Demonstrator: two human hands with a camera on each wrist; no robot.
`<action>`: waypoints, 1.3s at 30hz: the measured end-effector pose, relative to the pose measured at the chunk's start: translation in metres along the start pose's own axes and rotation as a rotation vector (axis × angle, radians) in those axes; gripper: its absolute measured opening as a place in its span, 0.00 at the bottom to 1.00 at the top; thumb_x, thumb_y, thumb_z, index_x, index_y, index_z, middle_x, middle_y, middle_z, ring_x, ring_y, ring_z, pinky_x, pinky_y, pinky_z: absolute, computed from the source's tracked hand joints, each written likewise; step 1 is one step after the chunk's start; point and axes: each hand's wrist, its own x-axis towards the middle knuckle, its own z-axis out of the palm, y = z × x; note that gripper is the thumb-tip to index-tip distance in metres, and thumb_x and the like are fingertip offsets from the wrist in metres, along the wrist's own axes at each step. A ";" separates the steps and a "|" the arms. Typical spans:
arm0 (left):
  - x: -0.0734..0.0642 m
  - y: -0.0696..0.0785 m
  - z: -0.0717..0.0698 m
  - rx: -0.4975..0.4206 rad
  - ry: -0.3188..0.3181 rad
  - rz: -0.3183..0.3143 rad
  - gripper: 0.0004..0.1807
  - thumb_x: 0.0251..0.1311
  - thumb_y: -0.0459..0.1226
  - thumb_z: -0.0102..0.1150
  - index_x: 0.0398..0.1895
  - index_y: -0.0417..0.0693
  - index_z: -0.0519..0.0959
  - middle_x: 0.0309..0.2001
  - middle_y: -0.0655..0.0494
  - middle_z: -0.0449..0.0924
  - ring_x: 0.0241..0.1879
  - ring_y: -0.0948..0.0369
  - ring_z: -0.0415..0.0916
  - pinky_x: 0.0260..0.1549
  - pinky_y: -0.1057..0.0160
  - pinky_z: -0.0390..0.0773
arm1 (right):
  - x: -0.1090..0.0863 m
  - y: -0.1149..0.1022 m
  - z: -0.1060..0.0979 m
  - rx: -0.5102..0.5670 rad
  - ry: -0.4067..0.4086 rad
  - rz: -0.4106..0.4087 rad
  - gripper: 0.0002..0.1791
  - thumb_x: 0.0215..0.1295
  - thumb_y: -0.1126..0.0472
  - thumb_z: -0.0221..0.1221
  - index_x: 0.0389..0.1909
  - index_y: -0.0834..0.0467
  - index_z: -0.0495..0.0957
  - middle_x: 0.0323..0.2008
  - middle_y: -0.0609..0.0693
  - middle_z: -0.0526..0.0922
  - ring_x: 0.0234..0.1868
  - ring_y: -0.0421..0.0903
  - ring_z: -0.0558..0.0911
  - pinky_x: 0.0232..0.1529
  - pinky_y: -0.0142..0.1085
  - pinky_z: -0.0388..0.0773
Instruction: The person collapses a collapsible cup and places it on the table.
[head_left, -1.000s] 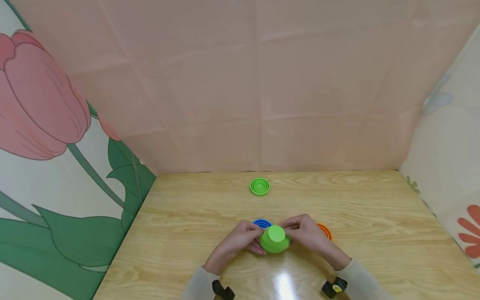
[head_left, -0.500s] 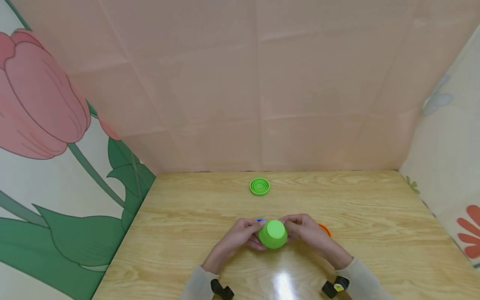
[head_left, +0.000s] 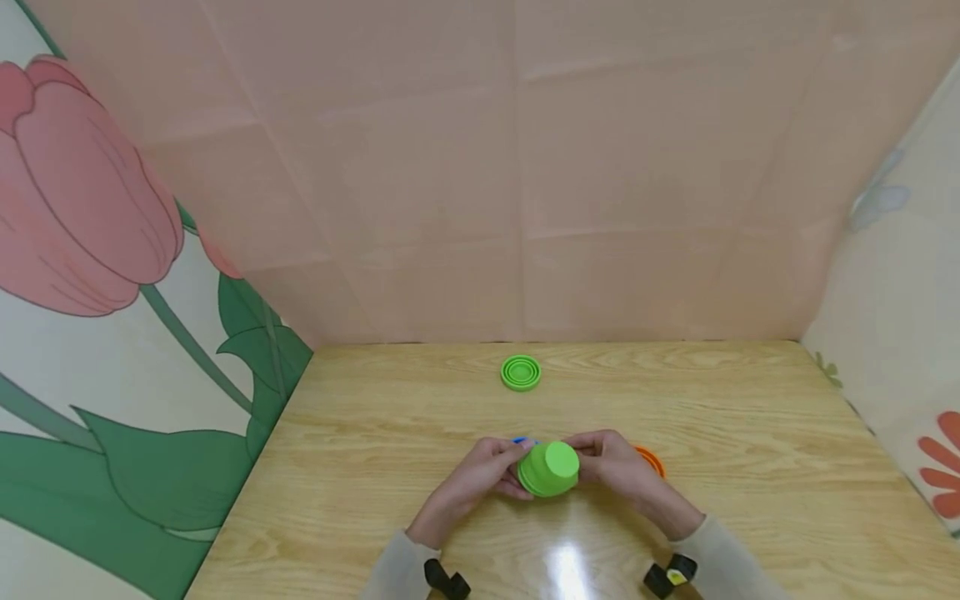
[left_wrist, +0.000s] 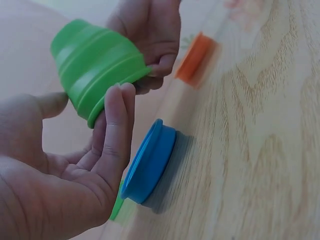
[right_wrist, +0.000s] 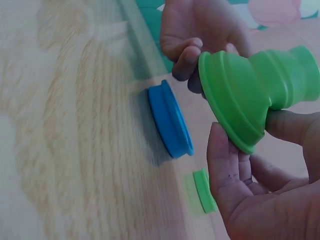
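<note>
A green collapsible cup [head_left: 551, 469], extended in ridged tiers, hangs above the table between both hands. Its narrow base faces up and its wide rim points down; one side looks partly folded in the right wrist view. Thumb and fingers of the left hand [head_left: 480, 469] pinch the rim side on the left. On the opposite side, the right hand [head_left: 618, 472] grips it with the thumb on the wall and fingers at the rim. A flattened blue cup [left_wrist: 155, 162] stands on the table beyond the hands, mostly hidden in the head view.
To the right, behind the right hand, lies a flat orange cup [head_left: 651, 461]. Another flat green cup [head_left: 521, 372] sits near the far edge of the wooden table [head_left: 375, 417]. A pinkish sheet [head_left: 517, 167] rises behind the table, with printed panels at both sides.
The cup turns in the hands: its base shifts and now leans to the right, and its tiers look straighter. The hands stay nearly in place, covering more of the blue cup.
</note>
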 end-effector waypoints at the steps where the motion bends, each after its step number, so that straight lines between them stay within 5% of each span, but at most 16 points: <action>1: 0.000 0.000 0.001 0.006 0.002 -0.003 0.26 0.77 0.51 0.57 0.50 0.32 0.85 0.27 0.53 0.85 0.26 0.61 0.86 0.33 0.62 0.93 | 0.000 0.000 0.000 -0.034 0.014 -0.007 0.25 0.68 0.66 0.65 0.61 0.76 0.77 0.52 0.62 0.89 0.45 0.36 0.86 0.44 0.28 0.87; 7: -0.001 0.000 0.001 0.016 -0.007 -0.014 0.28 0.77 0.52 0.57 0.48 0.32 0.85 0.26 0.53 0.85 0.25 0.61 0.85 0.31 0.62 0.92 | 0.001 0.003 0.001 -0.171 0.041 -0.074 0.19 0.67 0.69 0.63 0.57 0.73 0.81 0.51 0.65 0.89 0.44 0.37 0.87 0.42 0.29 0.89; 26: -0.003 -0.001 -0.003 0.009 -0.055 -0.030 0.25 0.74 0.49 0.59 0.44 0.31 0.85 0.25 0.54 0.87 0.23 0.60 0.86 0.29 0.63 0.92 | 0.000 0.002 0.005 -0.186 -0.006 -0.117 0.15 0.69 0.69 0.62 0.53 0.70 0.85 0.48 0.64 0.90 0.38 0.39 0.89 0.35 0.34 0.90; 34: -0.004 0.000 0.000 0.057 0.024 -0.040 0.13 0.71 0.36 0.56 0.39 0.33 0.84 0.27 0.53 0.85 0.23 0.60 0.85 0.27 0.66 0.90 | -0.001 0.003 0.006 -0.195 -0.010 -0.112 0.14 0.70 0.69 0.59 0.51 0.70 0.85 0.39 0.61 0.91 0.30 0.38 0.85 0.30 0.34 0.88; 39: -0.004 -0.001 -0.004 0.059 0.109 0.007 0.12 0.72 0.36 0.57 0.45 0.35 0.84 0.28 0.47 0.89 0.22 0.61 0.86 0.23 0.68 0.88 | -0.001 0.000 0.006 -0.066 -0.029 -0.048 0.22 0.77 0.61 0.57 0.61 0.73 0.79 0.54 0.66 0.88 0.45 0.41 0.88 0.46 0.34 0.91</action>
